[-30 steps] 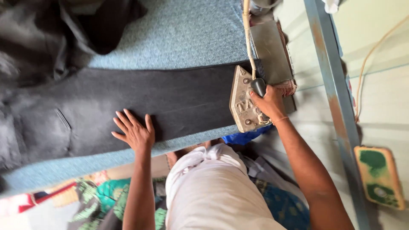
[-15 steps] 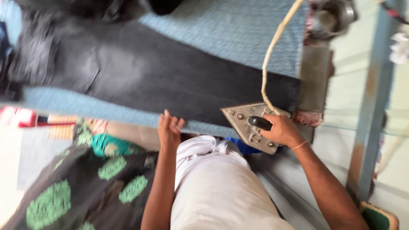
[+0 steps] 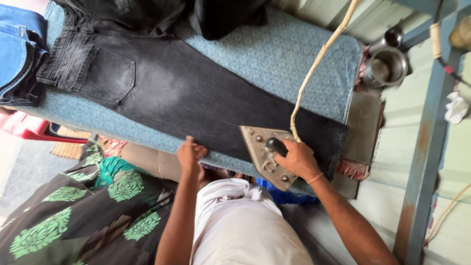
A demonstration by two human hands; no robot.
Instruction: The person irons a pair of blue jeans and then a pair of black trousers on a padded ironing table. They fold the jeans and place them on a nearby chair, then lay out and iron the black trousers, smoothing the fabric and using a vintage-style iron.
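Black jeans [image 3: 186, 93] lie flat along a blue padded ironing table [image 3: 274, 54]. My right hand [image 3: 297, 159] grips the dark handle of a heavy metal iron [image 3: 265, 152], which rests on the trouser leg near its hem. A pale cord [image 3: 319, 64] runs up from the iron. My left hand [image 3: 190, 154] presses on the near edge of the jeans, fingers curled over the table's rim.
Blue jeans [image 3: 14, 49] lie folded at the far left. Dark clothes [image 3: 196, 14] are piled at the table's far side. Steel cups [image 3: 387, 64] stand at the right end beside a blue metal frame [image 3: 422, 147]. Green-patterned black cloth [image 3: 73, 211] hangs below.
The view has swung, showing more of the jeans' waist. My left hand has moved from flat on the fabric to the table's near edge. The iron has slid along the leg.
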